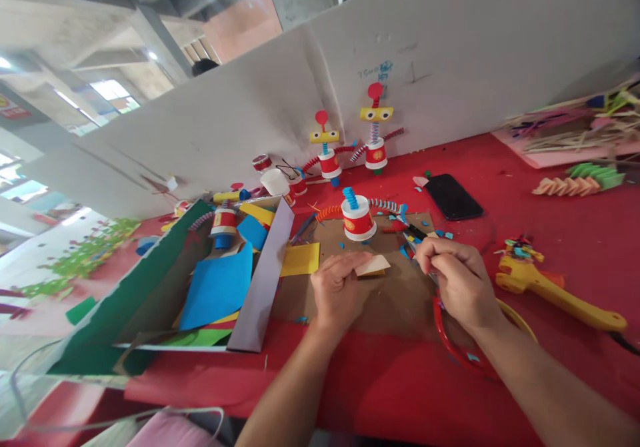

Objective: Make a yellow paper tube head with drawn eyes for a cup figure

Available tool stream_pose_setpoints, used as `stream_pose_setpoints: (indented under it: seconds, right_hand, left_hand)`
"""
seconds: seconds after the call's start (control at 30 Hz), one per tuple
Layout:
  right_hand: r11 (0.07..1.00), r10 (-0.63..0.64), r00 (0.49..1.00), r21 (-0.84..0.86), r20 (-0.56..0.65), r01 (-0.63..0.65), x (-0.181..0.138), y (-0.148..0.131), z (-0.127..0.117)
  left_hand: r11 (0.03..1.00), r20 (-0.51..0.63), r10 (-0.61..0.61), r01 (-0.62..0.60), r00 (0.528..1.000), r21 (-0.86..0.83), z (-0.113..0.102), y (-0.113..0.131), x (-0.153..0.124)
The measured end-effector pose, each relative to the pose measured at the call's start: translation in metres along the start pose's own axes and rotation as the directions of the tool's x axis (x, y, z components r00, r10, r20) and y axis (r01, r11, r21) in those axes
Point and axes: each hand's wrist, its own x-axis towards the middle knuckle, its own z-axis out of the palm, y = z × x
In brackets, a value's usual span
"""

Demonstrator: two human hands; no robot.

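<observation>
My left hand (339,288) is closed with its fingers pressed on a small folded piece of cream paper (374,265), low over a brown cardboard mat (295,298). My right hand (457,285) is curled round the upper part of what look like scissors (442,330); large red and yellow handle loops show below it, and the fingers hide the middle. Just beyond both hands, a red and white paper cup (359,219) stands upside down, with a blue folded-paper neck on top and orange and blue-white folded arms. A dark slim tool (416,231) lies by the right fingertips.
At left stands an open box (260,287) of coloured paper; a yellow sheet (301,260) lies beside it. Two finished cup figures (329,162) stand against the grey partition (450,53). A black phone (454,197) and a yellow glue gun (565,295) lie at right on the red table.
</observation>
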Motion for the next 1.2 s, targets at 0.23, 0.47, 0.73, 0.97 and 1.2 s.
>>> stream_pose_setpoints:
  seconds: [0.23, 0.47, 0.73, 0.97, 1.2]
  right_hand:
    - [0.943, 0.331, 0.94, 0.014, 0.08, -0.333, 0.006, -0.001, 0.012]
    - [0.936, 0.35, 0.917, -0.026, 0.189, -0.352, 0.004, -0.002, 0.018]
    - [0.935, 0.259, 0.966, -0.258, 0.019, -0.245, -0.019, -0.013, 0.015]
    - [0.922, 0.17, 0.984, -0.346, -0.045, -0.175, -0.036, -0.012, 0.015]
    - [0.934, -0.159, 0.977, -0.298, 0.145, 0.196, 0.008, -0.012, 0.014]
  left_hand:
    - [0.988, -0.019, 0.133, -0.131, 0.991, 0.076, -0.009, -0.005, -0.004]
    - [0.997, -0.132, 0.053, -0.06, 0.99, -0.047, -0.005, -0.008, -0.002]
    - [0.569, 0.425, -0.43, 0.605, 0.796, -0.557, 0.0, 0.014, 0.007]
    - [0.576, 0.408, -0.411, 0.579, 0.815, -0.577, 0.001, 0.019, 0.005]
    - [0.728, 0.128, -0.392, 0.393, 0.911, -0.561, -0.004, 0.009, 0.003]
